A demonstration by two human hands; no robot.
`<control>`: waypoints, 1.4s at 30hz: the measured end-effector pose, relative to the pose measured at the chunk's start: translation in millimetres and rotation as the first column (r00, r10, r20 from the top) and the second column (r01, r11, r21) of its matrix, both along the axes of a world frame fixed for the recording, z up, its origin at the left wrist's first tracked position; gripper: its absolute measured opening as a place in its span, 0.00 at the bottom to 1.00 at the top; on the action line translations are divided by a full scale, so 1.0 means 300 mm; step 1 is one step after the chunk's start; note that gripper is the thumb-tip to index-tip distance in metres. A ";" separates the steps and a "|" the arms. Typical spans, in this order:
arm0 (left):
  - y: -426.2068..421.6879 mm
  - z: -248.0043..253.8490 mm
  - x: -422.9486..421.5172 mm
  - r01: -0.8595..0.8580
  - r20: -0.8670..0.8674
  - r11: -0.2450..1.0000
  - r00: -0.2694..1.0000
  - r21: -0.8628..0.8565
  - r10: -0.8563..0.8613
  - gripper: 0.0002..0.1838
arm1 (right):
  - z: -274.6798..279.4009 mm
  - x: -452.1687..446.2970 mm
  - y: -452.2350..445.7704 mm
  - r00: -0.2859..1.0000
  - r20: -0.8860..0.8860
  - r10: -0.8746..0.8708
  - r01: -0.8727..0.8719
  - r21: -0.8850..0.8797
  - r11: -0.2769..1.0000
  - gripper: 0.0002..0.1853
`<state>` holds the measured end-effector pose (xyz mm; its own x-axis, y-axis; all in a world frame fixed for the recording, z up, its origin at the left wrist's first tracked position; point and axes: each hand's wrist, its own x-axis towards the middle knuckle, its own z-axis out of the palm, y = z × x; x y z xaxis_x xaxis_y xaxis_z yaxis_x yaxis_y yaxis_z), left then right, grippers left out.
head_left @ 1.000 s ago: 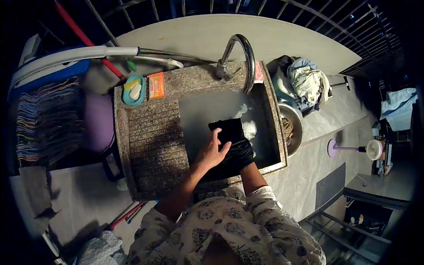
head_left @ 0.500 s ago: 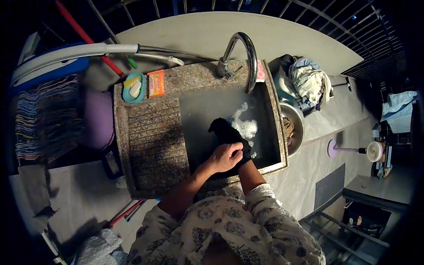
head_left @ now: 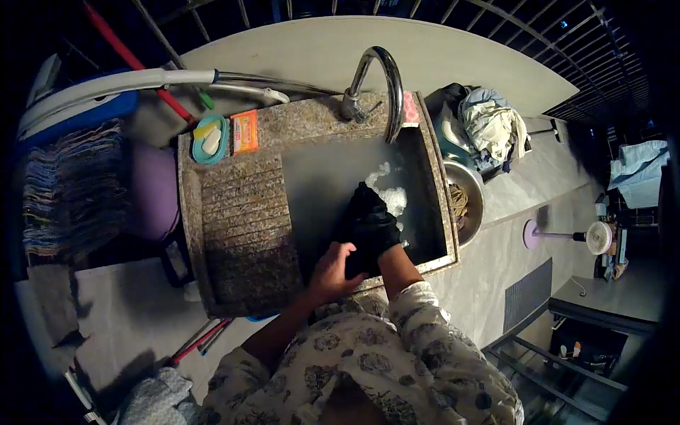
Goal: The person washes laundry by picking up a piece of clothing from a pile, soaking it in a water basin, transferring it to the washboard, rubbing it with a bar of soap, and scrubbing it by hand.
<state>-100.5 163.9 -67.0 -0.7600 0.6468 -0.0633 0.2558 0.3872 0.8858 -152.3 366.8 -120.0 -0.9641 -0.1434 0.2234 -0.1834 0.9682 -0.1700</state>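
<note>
A wet black cloth item [head_left: 365, 221] covers my right hand up to the wrist, over the water in the stone sink [head_left: 453, 234]. Its exact kind does not show. The fingers of that hand are hidden inside it, and only the wrist [head_left: 397, 265] emerges. My left hand [head_left: 331, 273] is at the lower left edge of the black cloth, near the sink's front side. Its thumb and fingers are spread in a curve; whether they touch the cloth I cannot tell. White suds [head_left: 394, 200] float on the cloudy water beside the cloth.
A curved metal faucet [head_left: 386, 64] arches over the sink. Left of it are a blue soap dish [head_left: 210, 140] and an orange packet [head_left: 245, 131]. On the right stand a metal basin [head_left: 476, 212] and a pile of clothes [head_left: 492, 127]. A ribbed washboard surface [head_left: 244, 212] adjoins the water.
My left hand has come off the right wrist, moved left and down, and its fingers have spread. The black cloth on my right hand now points more upright.
</note>
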 end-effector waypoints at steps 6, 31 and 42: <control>0.141 -0.297 -0.004 -0.318 0.024 0.947 0.948 0.053 0.317 0.33 | 0.180 -0.014 -0.051 0.946 0.323 -0.008 0.083 -0.220 0.972 0.22; -0.081 0.181 -0.499 -0.244 0.239 0.949 0.927 -0.198 0.288 0.23 | 0.221 0.242 0.513 0.838 0.380 -0.392 0.456 -0.091 0.885 0.21; 0.135 0.352 -0.468 0.059 -0.150 0.992 0.986 -0.116 -0.076 0.19 | 0.439 0.020 0.104 0.931 0.258 0.256 0.072 -0.821 0.566 0.22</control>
